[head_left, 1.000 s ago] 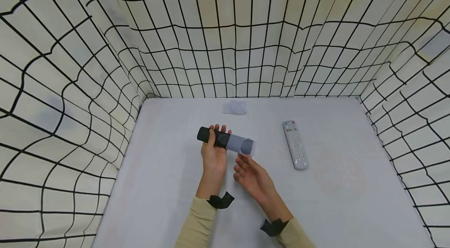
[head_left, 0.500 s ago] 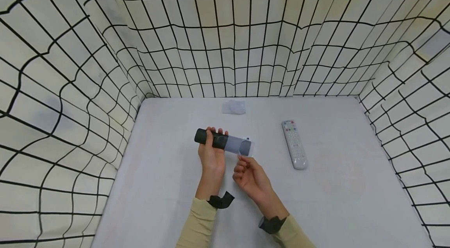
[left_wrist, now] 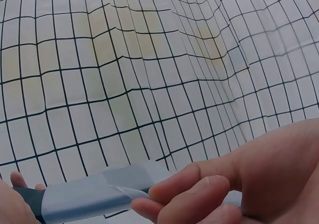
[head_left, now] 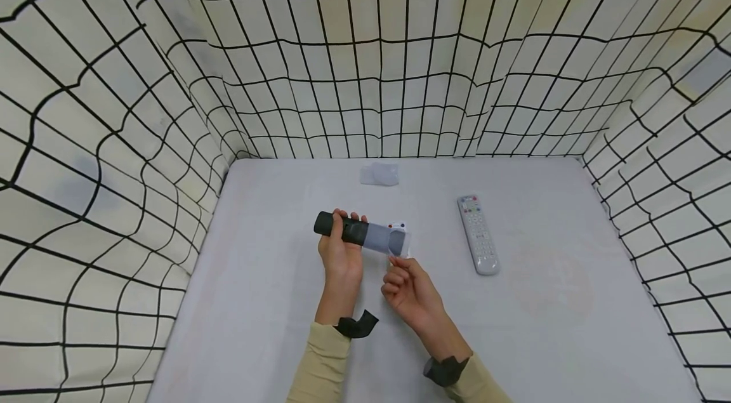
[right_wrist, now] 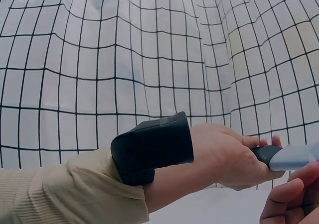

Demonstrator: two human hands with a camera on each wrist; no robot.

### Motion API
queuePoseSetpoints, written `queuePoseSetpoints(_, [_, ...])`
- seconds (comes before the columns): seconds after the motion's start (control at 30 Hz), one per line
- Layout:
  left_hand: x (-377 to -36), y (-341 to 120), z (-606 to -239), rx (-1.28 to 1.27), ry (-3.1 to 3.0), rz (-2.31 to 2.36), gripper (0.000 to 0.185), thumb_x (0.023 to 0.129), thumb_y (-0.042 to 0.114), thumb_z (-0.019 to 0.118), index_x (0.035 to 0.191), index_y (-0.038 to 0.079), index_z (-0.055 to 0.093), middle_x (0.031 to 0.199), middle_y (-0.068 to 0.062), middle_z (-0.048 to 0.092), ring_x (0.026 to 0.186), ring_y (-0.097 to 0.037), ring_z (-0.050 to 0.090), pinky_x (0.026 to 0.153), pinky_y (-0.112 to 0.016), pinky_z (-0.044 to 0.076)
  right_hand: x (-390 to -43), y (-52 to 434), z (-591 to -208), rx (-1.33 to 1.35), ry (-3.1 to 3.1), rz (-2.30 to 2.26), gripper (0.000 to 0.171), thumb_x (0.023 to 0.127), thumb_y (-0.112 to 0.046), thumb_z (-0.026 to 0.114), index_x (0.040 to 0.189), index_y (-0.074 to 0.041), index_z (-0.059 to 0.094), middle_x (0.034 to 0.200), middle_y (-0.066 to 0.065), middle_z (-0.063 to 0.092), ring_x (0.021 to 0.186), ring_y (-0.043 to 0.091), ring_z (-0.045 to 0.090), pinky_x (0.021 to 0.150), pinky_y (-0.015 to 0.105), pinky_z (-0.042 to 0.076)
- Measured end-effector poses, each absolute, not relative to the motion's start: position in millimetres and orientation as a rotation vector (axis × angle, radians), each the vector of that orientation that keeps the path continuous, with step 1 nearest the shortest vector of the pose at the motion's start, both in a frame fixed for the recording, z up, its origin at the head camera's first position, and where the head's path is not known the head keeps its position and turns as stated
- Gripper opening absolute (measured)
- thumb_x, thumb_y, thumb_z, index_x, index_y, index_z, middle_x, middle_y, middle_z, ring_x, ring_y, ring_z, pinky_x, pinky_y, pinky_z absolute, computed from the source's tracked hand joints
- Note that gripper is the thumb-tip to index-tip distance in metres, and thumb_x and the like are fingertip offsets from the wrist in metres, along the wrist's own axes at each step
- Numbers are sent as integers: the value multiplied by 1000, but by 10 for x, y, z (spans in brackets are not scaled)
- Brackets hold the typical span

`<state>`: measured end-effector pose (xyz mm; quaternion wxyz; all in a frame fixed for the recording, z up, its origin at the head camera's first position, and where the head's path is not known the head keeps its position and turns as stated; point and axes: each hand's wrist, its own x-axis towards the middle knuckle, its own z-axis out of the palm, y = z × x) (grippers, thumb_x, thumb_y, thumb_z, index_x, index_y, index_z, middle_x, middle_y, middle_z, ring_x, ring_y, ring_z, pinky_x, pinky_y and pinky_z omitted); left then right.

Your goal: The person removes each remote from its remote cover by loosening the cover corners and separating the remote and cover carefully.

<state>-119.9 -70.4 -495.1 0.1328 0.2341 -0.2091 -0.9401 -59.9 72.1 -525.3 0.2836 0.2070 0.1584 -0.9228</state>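
My left hand (head_left: 339,257) grips a long dark bar-shaped object (head_left: 348,230) by its black half, thumb across the top. Its exact kind is not clear. Over its other half lies a bluish see-through plastic film (head_left: 379,237), also seen as a film sleeve (left_wrist: 82,199) in the left wrist view. My right hand (head_left: 415,295) pinches the film's loose edge at the right end between thumb and forefinger. In the right wrist view the left hand (right_wrist: 224,157) shows behind the fingers (right_wrist: 281,196) of the right. Just past the film, a white end with coloured dots (head_left: 396,226) shows; the rest is hidden.
A pale remote control (head_left: 479,235) lies to the right on the white table (head_left: 571,289). Near the back edge lies a small clear plastic piece (head_left: 379,174). White walls with a black grid (head_left: 365,60) stand around the table. A black band (head_left: 356,325) circles the left wrist.
The dark object and left hand have shifted slightly left and down. My right fingers have closed on the film's edge. The white end with dots has come into view behind it.
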Motion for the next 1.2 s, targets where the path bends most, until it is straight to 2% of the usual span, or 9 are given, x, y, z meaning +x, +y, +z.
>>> queuePoseSetpoints(0.27, [-1192, -716, -4955, 686, -602, -2726, 14, 109, 17, 55, 117, 6, 56, 99, -2, 59, 88, -19, 63, 88, -38, 58, -568, 755, -5221, 562, 430, -2464, 12, 110, -16, 40, 104, -12, 50, 64, -8, 42, 62, 3, 34, 61, 19, 29])
queuePoseSetpoints(0.47, [-1183, -660, -4969, 657, -637, -2754, 20, 109, 18, 54, 124, 4, 52, 103, -2, 56, 89, -19, 62, 90, -37, 59, -582, 844, -5281, 436, 614, -2418, 17, 111, -17, 38, 106, -11, 53, 69, -7, 42, 68, 7, 34, 64, 22, 30])
queuePoseSetpoints(0.57, [-1179, -652, -4977, 621, -659, -2776, 22, 110, 19, 52, 126, 5, 50, 105, -2, 55, 91, -19, 61, 92, -37, 59, -605, 920, -5337, 271, 896, -2349, 20, 112, -18, 42, 107, -10, 60, 77, -5, 47, 74, 10, 40, 67, 24, 35])
queuePoseSetpoints(0.7, [-1192, -693, -4970, 592, -633, -2798, 17, 110, 19, 51, 123, 7, 51, 107, -3, 54, 93, -19, 60, 94, -37, 59, -673, 1005, -5372, 30, 1343, -2207, 22, 110, -24, 52, 111, -8, 67, 86, -3, 61, 79, 11, 55, 71, 24, 48])
queuePoseSetpoints(0.8, [-1196, -727, -4958, 586, -602, -2812, 17, 110, 20, 52, 122, 7, 52, 107, -2, 55, 93, -19, 60, 95, -38, 59, -743, 1063, -5386, -73, 1615, -2087, 29, 109, -26, 55, 123, -4, 66, 99, 2, 67, 86, 13, 62, 76, 26, 54])
queuePoseSetpoints(0.97, [-1186, -760, -4956, 609, -590, -2818, 18, 109, 19, 54, 122, 7, 53, 105, -2, 57, 92, -20, 60, 94, -39, 60, -863, 1182, -5370, -95, 1822, -2018, 39, 108, -20, 52, 143, -4, 57, 122, 8, 65, 103, 17, 64, 88, 30, 56])
queuePoseSetpoints(1.07, [-1185, -767, -4963, 631, -586, -2820, 16, 109, 19, 54, 119, 7, 55, 103, -2, 58, 90, -20, 61, 93, -39, 60, -945, 1254, -5337, -129, 1851, -2056, 41, 108, -19, 51, 146, -3, 55, 134, 8, 62, 111, 18, 63, 94, 30, 56])
queuePoseSetpoints(1.2, [-1176, -766, -4970, 648, -598, -2826, 13, 108, 18, 56, 115, 7, 58, 101, -2, 59, 90, -20, 61, 92, -40, 60, -1053, 1320, -5309, -208, 1883, -2053, 41, 108, -22, 53, 144, -3, 58, 145, 10, 58, 115, 17, 61, 95, 29, 56])
